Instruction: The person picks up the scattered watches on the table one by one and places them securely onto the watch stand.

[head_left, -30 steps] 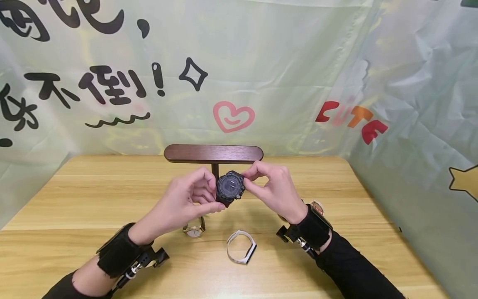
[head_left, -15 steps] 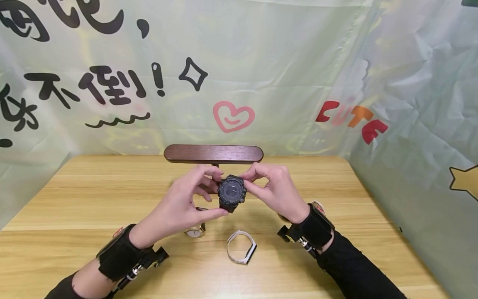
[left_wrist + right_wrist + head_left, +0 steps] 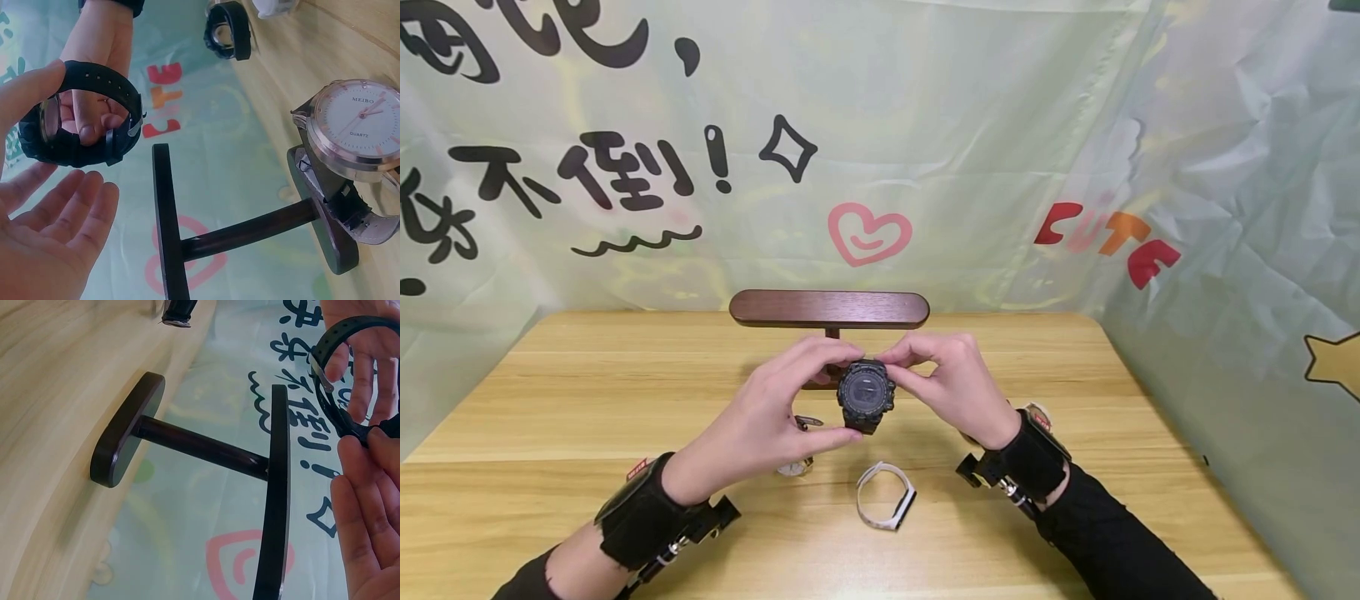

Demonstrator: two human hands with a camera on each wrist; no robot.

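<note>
A black digital wristwatch [image 3: 865, 390] is held up in front of the wooden stand, its face toward the head camera. My left hand [image 3: 767, 408] spans it from the left, thumb at its lower end and index finger at its upper end. From the right, my right hand [image 3: 946, 375] pinches its upper edge between thumb and index finger. In the left wrist view the black strap [image 3: 130, 97] forms a closed loop, with the other left fingers extended below it. The dark brown T-shaped stand [image 3: 829, 308] has a bare crossbar.
A white fitness band [image 3: 897, 514] lies on the wooden table [image 3: 587, 400] near the front. A white-dial watch [image 3: 359, 125] lies left of it, partly behind my left thumb. Another dark watch [image 3: 239, 31] lies on the table. Printed cloth hangs behind the table.
My left fingers have loosened from the watch's left side and come round its upper and lower ends. The watch has moved slightly down and turned more upright. The right hand keeps its pinch.
</note>
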